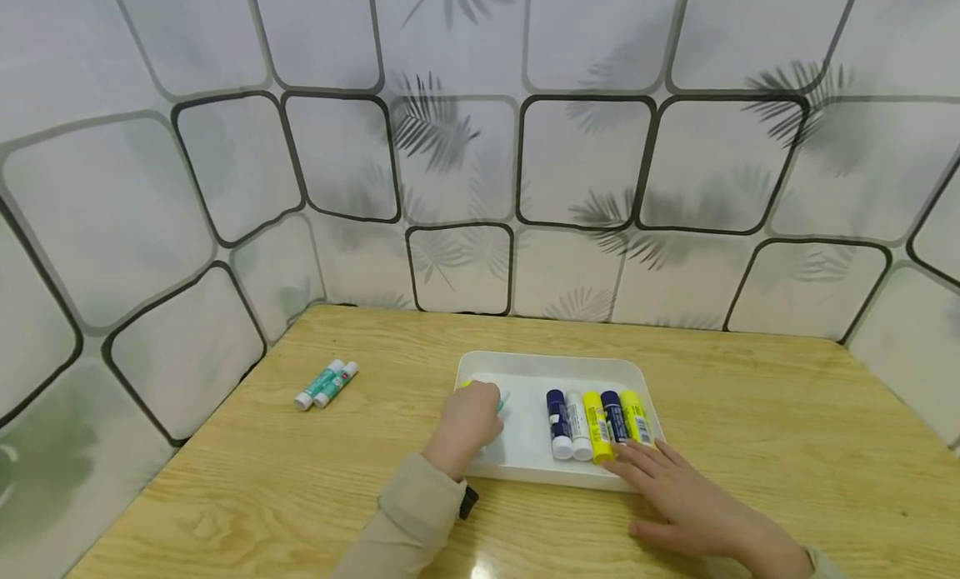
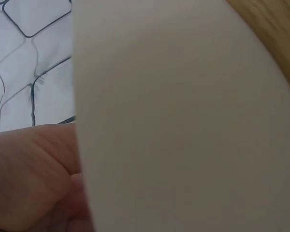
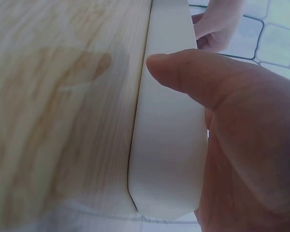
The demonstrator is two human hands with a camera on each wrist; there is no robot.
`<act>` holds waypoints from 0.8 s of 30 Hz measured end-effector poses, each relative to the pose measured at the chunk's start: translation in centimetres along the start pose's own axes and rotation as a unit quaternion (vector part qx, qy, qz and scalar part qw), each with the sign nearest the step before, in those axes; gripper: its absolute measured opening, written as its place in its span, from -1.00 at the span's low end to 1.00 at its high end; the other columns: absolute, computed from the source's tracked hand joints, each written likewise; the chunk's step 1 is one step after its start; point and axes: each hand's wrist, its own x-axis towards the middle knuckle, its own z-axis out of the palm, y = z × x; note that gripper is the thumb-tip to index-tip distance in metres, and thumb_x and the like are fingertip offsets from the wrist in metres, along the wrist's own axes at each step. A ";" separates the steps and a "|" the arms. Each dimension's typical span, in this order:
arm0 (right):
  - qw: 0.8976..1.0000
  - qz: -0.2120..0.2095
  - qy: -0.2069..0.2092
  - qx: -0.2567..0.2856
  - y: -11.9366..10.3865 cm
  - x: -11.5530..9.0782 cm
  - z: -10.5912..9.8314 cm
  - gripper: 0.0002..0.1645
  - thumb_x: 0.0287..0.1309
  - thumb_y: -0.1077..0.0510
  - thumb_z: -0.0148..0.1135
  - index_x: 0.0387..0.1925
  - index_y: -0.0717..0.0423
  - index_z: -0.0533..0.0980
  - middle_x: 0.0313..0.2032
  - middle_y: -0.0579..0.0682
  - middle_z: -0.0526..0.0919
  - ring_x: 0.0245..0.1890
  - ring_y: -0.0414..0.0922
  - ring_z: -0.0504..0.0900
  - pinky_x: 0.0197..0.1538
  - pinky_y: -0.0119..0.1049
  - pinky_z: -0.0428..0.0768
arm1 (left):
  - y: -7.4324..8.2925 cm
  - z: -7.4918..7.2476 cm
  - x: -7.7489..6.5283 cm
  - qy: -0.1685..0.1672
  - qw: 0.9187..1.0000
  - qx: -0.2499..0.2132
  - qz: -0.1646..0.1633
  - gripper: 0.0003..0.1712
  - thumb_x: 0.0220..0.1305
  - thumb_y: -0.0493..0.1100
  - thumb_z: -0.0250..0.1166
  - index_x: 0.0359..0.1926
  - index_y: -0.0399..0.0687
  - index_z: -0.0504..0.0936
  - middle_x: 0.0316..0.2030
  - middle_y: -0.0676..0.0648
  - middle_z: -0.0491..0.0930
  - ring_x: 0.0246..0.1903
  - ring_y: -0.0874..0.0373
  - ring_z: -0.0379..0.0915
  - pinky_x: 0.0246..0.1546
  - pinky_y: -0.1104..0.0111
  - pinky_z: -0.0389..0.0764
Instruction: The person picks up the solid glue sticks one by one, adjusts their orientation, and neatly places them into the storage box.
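Note:
My left hand [image 1: 467, 416] reaches into the left end of a white tray [image 1: 517, 472], its fingers curled round a glue stick [image 1: 502, 401] whose teal end shows beside the hand. A bit of yellow peeks out behind the knuckles; the rest is hidden. In the left wrist view, the pale tray wall [image 2: 183, 116] blocks the fingers. My right hand [image 1: 678, 500] rests over the tray's front right corner, fingers fairly straight and close to the lower ends of the glue sticks. Its thumb [image 3: 183, 72] lies along the outer wall in the right wrist view.
Dark blue glue sticks [image 1: 558, 425], a white glue stick [image 1: 577, 426] and yellow glue sticks [image 1: 597, 429] lie side by side in the tray's right half. Two teal-and-white glue sticks [image 1: 336, 385] lie on the wooden table [image 1: 247, 479] at left. Patterned curtains [image 1: 457, 162] surround the table.

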 end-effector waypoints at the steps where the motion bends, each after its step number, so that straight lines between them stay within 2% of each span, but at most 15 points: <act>1: 1.000 -0.001 0.000 0.001 0.0 0.0 0.0 -0.28 0.03 -0.20 0.12 0.15 0.09 0.30 0.16 0.13 0.30 0.14 0.09 0.25 0.14 -0.53 -0.55 | 0.0 0.0 0.0 -0.002 1.000 0.001 -0.001 -0.82 0.02 -0.28 0.23 -0.62 -0.12 0.42 -0.68 0.01 0.36 -0.68 0.20 0.24 -0.68 0.38 0.34; 9: 1.000 -0.005 -0.004 0.008 -0.1 -0.1 -0.1 -0.28 0.03 -0.20 0.12 0.16 0.10 0.29 0.15 0.16 0.30 0.13 0.12 0.25 0.13 -0.54 -0.57 | 0.0 0.5 0.1 -0.020 1.000 0.005 -0.007 -0.88 0.02 -0.29 0.24 -0.58 -0.12 0.47 -0.66 0.02 0.37 -0.66 0.19 0.26 -0.65 0.38 0.36; 15: 1.000 -0.004 -0.007 0.009 -0.1 -0.1 -0.2 -0.27 0.03 -0.20 0.12 0.16 0.10 0.28 0.15 0.17 0.30 0.13 0.13 0.26 0.13 -0.54 -0.57 | 0.2 0.7 0.3 -0.015 1.000 0.009 -0.002 -0.87 0.01 -0.28 0.27 -0.55 -0.15 0.46 -0.61 -0.01 0.39 -0.61 0.19 0.28 -0.58 0.38 0.40; 24: 1.000 -0.017 0.010 -0.005 0.0 -0.1 -0.1 -0.28 0.03 -0.18 0.13 0.16 0.11 0.29 0.15 0.16 0.31 0.12 0.11 0.27 0.16 -0.52 -0.54 | 0.5 0.9 0.1 -0.012 1.000 0.029 -0.002 -0.88 0.03 -0.25 0.26 -0.44 -0.19 0.48 -0.55 -0.06 0.42 -0.57 0.18 0.31 -0.58 0.37 0.44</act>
